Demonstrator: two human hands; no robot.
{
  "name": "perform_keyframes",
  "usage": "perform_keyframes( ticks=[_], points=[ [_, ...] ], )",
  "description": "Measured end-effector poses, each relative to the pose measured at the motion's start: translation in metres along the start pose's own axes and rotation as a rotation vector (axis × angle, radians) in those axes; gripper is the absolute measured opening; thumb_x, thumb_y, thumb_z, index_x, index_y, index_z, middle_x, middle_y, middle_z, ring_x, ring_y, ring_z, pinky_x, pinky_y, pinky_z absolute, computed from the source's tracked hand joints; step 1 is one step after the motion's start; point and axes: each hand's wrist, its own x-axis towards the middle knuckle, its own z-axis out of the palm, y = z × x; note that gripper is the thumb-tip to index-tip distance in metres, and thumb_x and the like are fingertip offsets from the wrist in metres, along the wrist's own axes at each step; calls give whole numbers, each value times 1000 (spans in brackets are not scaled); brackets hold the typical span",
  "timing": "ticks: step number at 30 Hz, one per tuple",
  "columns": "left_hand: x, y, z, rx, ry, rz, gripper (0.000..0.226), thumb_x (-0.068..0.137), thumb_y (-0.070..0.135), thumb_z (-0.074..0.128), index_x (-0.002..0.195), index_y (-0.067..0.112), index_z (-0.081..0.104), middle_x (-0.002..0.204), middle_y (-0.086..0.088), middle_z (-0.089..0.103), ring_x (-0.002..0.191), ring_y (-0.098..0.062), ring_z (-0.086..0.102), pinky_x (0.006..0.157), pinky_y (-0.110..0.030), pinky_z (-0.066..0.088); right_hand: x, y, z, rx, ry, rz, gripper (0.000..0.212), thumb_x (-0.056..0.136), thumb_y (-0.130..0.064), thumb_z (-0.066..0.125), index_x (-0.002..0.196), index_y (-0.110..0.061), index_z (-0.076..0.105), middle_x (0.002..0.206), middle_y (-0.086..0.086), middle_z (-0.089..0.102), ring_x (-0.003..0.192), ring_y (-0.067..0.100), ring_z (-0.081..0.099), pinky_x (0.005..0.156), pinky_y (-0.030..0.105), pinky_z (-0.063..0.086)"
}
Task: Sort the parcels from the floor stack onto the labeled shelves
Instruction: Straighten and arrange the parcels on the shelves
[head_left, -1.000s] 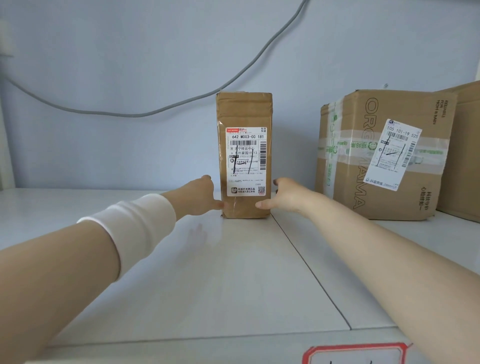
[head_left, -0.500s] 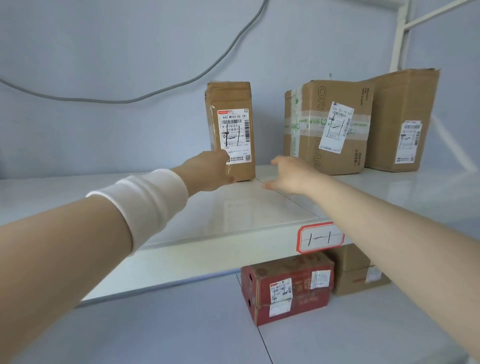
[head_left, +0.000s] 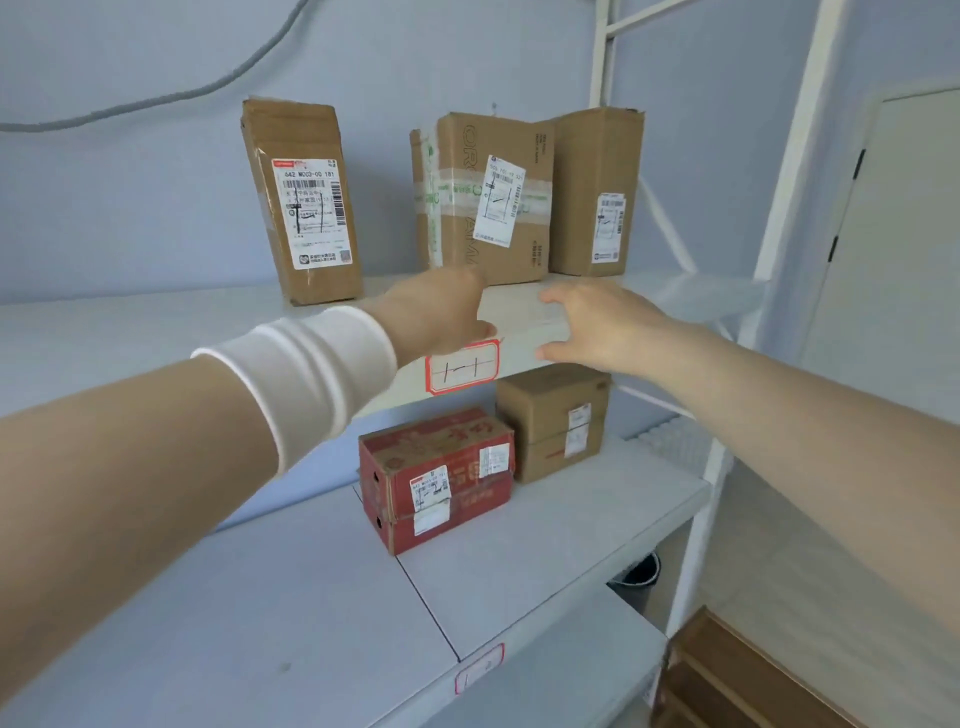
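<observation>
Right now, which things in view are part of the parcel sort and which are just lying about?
Job: tall kraft parcel, green-taped carton, red carton, small brown carton, red-framed shelf label, top shelf.
Lying about: grey cable, black bin, white door.

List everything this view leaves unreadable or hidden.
- Floor stack: outside the head view.
- Lower tag: writing too small and blurred.
- Left hand: fingers hidden behind its own back, grip unclear.
- Bin: mostly hidden by the lower shelf.
- Taped box: bottom corner behind the left hand.
</observation>
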Motion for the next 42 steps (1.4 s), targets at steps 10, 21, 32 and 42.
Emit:
perform_keyframes(
  ticks=[10, 21, 32, 42],
  points=[
    [-18, 195, 98, -55, -189, 304, 46, 92, 34, 52, 132, 12, 42, 125, -10, 56, 112, -31, 54, 87, -35, 43, -164, 151, 38, 93, -190, 361, 67, 85, -36, 65, 140, -10, 36, 138, 12, 45, 125, 28, 44, 101, 40, 40],
    [-74, 387, 239, -119, -487, 713, 41, 94, 29, 50, 130, 11, 43, 125, -10, 55, 110, -29, 56, 92, -37, 48, -344, 263, 119, 146, -350, 877, 61, 88, -33, 62, 140, -16, 36, 139, 8, 45, 125, 27, 45, 103, 37, 41],
    [-137, 501, 392, -26, -811, 1037, 45, 95, 33, 47, 133, 9, 42, 128, -10, 55, 115, -29, 54, 90, -37, 44, -511, 278, 226, 202, -508, 1512, 60, 90, -37, 58, 141, -16, 35, 133, 9, 46, 125, 27, 44, 98, 34, 39],
    [-261, 606, 443, 163, -947, 1391, 39, 96, 32, 45, 127, 8, 44, 124, -9, 55, 114, -29, 54, 89, -34, 40, -657, 236, 269, 456, -459, 2066, 56, 92, -33, 55, 141, -18, 33, 136, 5, 45, 129, 23, 41, 100, 32, 37]
  ],
)
